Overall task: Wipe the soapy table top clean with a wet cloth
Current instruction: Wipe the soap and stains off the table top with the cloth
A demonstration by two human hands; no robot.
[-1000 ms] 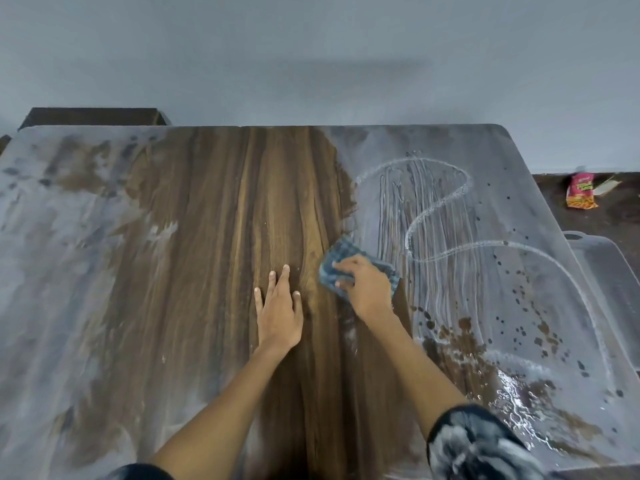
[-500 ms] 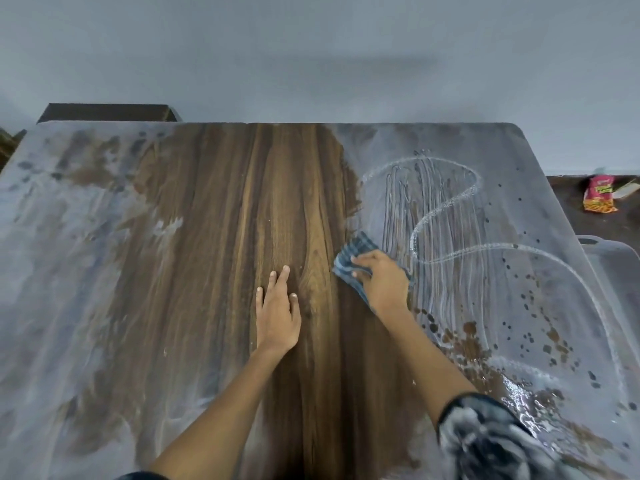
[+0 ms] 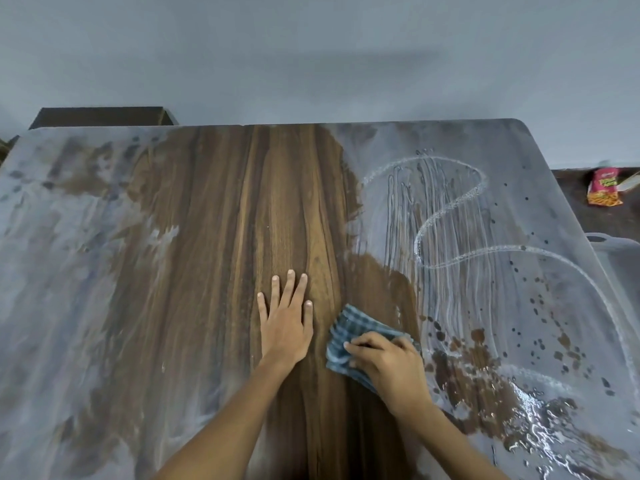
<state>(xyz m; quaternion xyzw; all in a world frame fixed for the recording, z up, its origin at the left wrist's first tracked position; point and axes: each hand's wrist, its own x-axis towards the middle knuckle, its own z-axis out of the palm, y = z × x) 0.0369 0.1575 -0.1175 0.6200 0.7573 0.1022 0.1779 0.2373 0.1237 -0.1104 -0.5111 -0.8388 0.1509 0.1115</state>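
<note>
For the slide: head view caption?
Right hand wipes blue cloth over soapy table; left hand rests flat.

A red snack packet (image 3: 603, 188) lies on the floor (image 3: 581, 216).

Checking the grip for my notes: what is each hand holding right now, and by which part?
The right hand grips the blue checked cloth at its near, bunched end. The left hand holds nothing, lying flat on the table top.
</note>
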